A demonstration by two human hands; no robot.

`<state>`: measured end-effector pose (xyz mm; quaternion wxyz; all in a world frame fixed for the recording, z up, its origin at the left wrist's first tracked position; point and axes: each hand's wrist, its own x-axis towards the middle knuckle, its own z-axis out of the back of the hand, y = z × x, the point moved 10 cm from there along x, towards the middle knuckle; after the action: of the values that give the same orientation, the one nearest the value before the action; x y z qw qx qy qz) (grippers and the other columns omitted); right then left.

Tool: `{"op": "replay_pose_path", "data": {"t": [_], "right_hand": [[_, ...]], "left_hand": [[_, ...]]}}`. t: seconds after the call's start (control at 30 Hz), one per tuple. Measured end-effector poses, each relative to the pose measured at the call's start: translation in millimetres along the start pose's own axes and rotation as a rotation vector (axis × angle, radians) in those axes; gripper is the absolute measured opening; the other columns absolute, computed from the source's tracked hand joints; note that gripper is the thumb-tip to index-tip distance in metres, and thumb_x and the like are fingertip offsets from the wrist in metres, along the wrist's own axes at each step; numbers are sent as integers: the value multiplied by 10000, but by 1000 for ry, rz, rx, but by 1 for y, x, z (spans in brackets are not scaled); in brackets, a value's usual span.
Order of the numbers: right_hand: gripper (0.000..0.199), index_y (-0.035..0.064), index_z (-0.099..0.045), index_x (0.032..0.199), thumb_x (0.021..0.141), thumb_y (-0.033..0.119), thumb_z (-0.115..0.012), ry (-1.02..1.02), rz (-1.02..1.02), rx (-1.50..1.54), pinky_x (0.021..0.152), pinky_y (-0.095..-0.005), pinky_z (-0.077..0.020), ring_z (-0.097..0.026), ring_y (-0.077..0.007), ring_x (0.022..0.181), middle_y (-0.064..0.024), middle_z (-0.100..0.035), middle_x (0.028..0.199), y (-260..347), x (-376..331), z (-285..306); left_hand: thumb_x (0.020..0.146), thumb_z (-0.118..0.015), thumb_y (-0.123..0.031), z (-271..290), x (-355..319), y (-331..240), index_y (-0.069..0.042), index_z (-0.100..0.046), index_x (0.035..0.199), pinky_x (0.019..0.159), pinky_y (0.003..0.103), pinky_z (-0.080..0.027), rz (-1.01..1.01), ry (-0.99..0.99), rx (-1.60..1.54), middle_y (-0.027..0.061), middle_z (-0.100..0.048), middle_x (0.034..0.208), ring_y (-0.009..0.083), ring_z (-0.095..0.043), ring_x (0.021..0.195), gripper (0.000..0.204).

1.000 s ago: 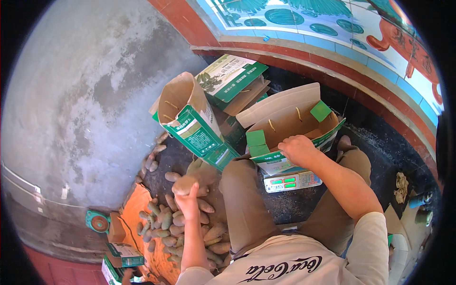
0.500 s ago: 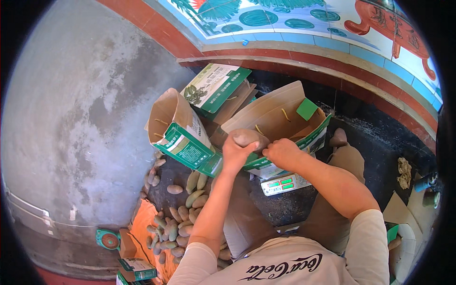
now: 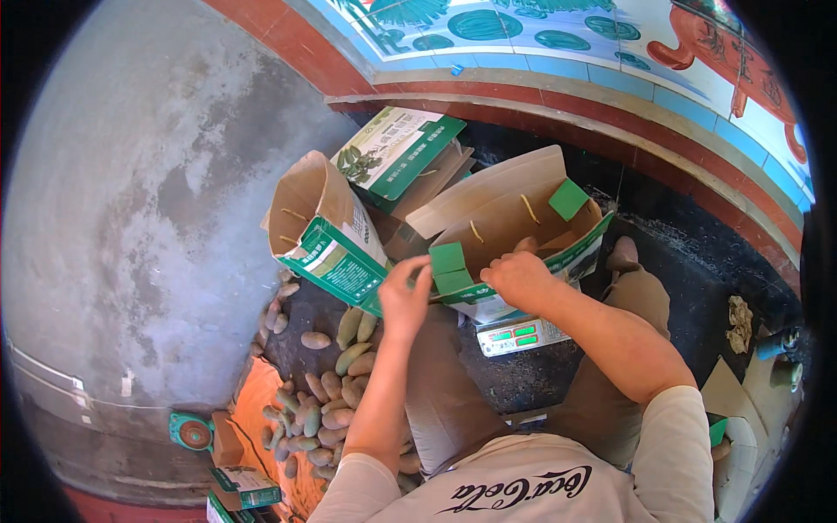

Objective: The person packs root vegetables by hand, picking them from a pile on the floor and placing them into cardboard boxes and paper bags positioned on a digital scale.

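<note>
An opened green-and-white cardboard box [image 3: 488,301] with a brown inside stands in front of me on a digital scale [image 3: 521,337]. My left hand [image 3: 407,295] is at the box's left end, beside a small raised green flap [image 3: 450,267]. It holds nothing I can see, and its fingers are apart. My right hand [image 3: 520,279] is bent over the box's near wall, with its fingers closed around the rim. What lies deep in the box is hidden by the wall and that hand. Oblong root vegetables [image 3: 336,414], greenish and pinkish-brown, are heaped left of my legs.
Another open carton [image 3: 340,248] stands on the left, with a closed carton [image 3: 397,157] behind it. An orange sheet [image 3: 253,401] lies under part of the heap. A green round device [image 3: 191,431] and a small box [image 3: 242,486] are lower left. A tiled wall [image 3: 523,83] bounds the far side.
My left hand has let go of a large root vegetable and moved slightly left and down to the flap. That vegetable is out of sight now. My right hand stays at the rim.
</note>
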<state>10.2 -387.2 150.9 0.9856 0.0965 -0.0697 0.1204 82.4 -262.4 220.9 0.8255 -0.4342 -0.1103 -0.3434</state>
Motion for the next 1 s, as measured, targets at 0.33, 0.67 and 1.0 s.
{"op": "replay_pose_path", "data": {"t": [0.33, 0.67, 1.0], "right_hand": [[90, 76, -624, 851, 793, 120, -570, -4, -28, 75, 722, -389, -510, -644, -274, 842, -109, -653, 840, 0, 0, -3], [151, 78, -597, 830, 810, 228, -612, -108, -9, 68, 718, -402, -496, -628, -277, 810, -96, -627, 813, 10, 0, 17], [191, 75, -575, 804, 759, 238, -664, -224, 9, 13, 679, -400, -490, -613, -271, 760, -85, -597, 746, 8, -5, 19]], "left_hand": [[870, -577, -172, 108, -214, 163, -3, -623, 774, 631, 421, -488, 425, 43, 541, 179, -636, 747, 368, -617, 691, 200], [823, -586, -388, 98, -616, 272, -113, -590, 1175, 941, 409, -449, 1246, 866, 672, 198, -578, 1198, 328, -548, 1130, 447], [796, -632, -405, 73, -665, 269, -121, -532, 1265, 975, 402, -425, 1282, 929, 518, 193, -549, 1256, 322, -515, 1185, 558]]}}
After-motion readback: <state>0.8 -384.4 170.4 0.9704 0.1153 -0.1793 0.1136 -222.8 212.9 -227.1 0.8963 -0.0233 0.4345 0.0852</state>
